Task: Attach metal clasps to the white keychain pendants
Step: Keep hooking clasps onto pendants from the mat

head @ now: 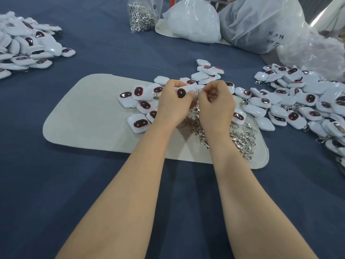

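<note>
My left hand [172, 104] grips a white keychain pendant [183, 91] with a dark oval face ringed in red. Right beside it, my right hand [216, 102] pinches a small metal clasp [200, 90] against the pendant's end. Both hands hover over a beige felt mat [89, 118]. A heap of loose metal clasps [240, 139] lies on the mat under my right wrist. Several loose pendants [139, 105] lie on the mat left of my hands.
A large spread of pendants [302, 101], some with clasps, covers the right side of the blue cloth [112, 53]. Another pile of pendants [28, 45] sits far left. At the back stand a clear bag of clasps [141, 17] and white plastic bags [196, 23].
</note>
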### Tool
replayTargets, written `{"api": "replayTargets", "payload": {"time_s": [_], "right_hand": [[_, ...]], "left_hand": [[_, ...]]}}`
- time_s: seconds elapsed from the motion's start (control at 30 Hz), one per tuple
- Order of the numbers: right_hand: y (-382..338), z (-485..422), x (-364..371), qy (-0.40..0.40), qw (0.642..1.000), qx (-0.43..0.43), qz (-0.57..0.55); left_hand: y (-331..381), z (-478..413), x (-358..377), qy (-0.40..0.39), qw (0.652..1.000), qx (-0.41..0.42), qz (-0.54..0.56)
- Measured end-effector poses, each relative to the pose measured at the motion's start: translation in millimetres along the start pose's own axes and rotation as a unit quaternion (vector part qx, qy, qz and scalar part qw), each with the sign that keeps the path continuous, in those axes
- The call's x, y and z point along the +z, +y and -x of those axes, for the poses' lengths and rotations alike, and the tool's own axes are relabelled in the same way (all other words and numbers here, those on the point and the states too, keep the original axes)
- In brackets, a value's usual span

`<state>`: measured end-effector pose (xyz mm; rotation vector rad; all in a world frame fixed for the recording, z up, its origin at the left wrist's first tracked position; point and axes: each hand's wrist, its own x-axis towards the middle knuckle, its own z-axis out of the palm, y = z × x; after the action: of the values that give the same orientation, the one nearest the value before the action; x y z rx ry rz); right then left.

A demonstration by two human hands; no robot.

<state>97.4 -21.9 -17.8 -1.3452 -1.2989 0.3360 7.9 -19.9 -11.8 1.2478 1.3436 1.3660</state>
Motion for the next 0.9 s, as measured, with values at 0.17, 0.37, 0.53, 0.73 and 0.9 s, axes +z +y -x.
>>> {"api": "replayTargets", "payload": {"time_s": [0.17, 0.37, 0.53, 0.73, 0.9], "right_hand": [[1.3, -1.1, -1.6, 0.016, 1.0, 0.015, 0.006], [0.1, -0.6, -0.6, 0.001, 1.0, 0.015, 0.016], [1.0, 0.5, -0.5, -0.004, 1.0, -0.002, 0.028], [3.9, 0.8, 0.6, -0.013, 0.996, -0.056, 0.074], [7.0, 0.5, 2.1, -0.018, 0.992, -0.073, 0.102]], "left_hand": [[2.7, 2.0, 1.0, 0.008, 1.0, -0.014, 0.006], [2.6, 1.5, 0.1, 0.001, 1.0, -0.015, -0.015], [2.6, 1.9, 0.1, 0.007, 1.0, -0.003, -0.027], [1.3, 1.5, -0.3, 0.02, 0.999, 0.009, -0.025], [-1.7, 0.3, -0.4, 0.028, 0.999, 0.025, -0.024]]}}
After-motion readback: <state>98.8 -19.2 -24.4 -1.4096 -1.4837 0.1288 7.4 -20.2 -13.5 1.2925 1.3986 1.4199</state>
